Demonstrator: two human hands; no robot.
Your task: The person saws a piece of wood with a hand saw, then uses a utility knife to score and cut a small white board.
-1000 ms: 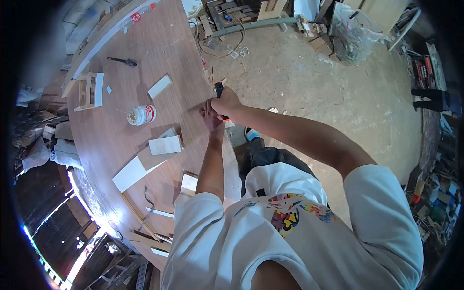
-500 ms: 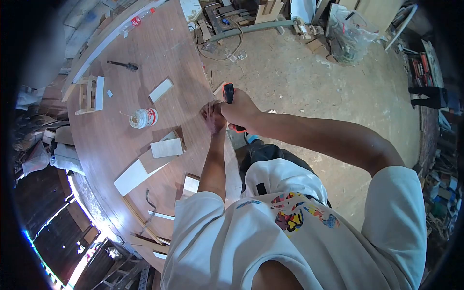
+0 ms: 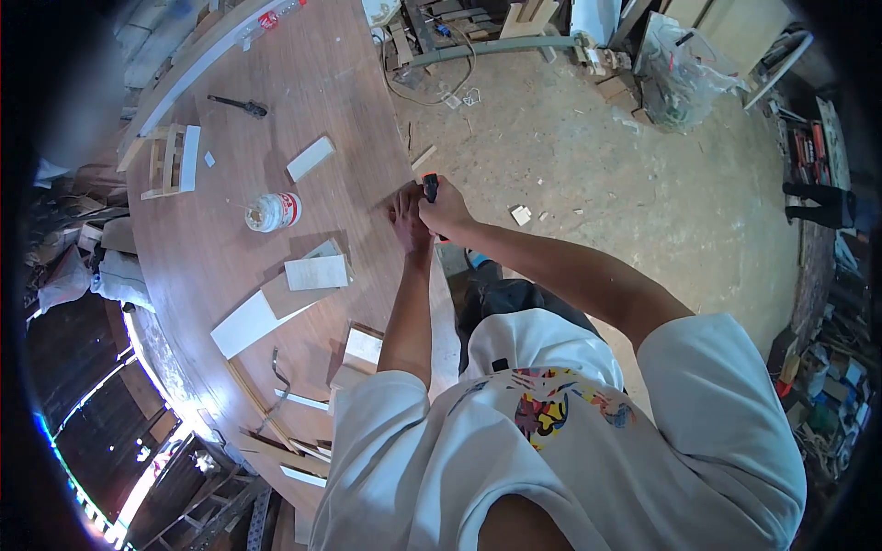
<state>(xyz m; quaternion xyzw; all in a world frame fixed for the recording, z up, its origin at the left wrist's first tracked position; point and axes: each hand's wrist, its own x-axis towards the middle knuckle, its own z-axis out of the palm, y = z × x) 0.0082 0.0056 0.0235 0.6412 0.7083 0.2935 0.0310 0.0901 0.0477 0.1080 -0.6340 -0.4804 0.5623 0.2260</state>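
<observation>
At the table's edge, my right hand [image 3: 447, 209] is closed around a black-and-orange tool handle [image 3: 430, 186]. The rest of that tool is hidden by the hands. My left hand [image 3: 409, 219] sits right beside it at the edge, fingers bent and close together; whatever lies beneath them cannot be made out. On the table [image 3: 363, 119] to the left, a small white block [image 3: 310, 159] lies alone. Below it, a jar with a red-and-white label [image 3: 274, 212] stands with its top uncovered. Nearer me, a white block [image 3: 317, 273] rests against a longer white-faced board [image 3: 246, 323].
A small slatted wooden frame [image 3: 173, 163], a dark slim tool [image 3: 239, 106] and a plastic bottle [image 3: 280, 13] are farther along the table. Another block [image 3: 364, 345] lies by my left forearm. Wood scraps [image 3: 521, 215] and a plastic bag [image 3: 682, 78] are on the floor.
My right elbow has come in towards my body, and the right hand with the handle has tilted and shifted slightly. The left hand stays at the table's edge. The whole view has shifted a little.
</observation>
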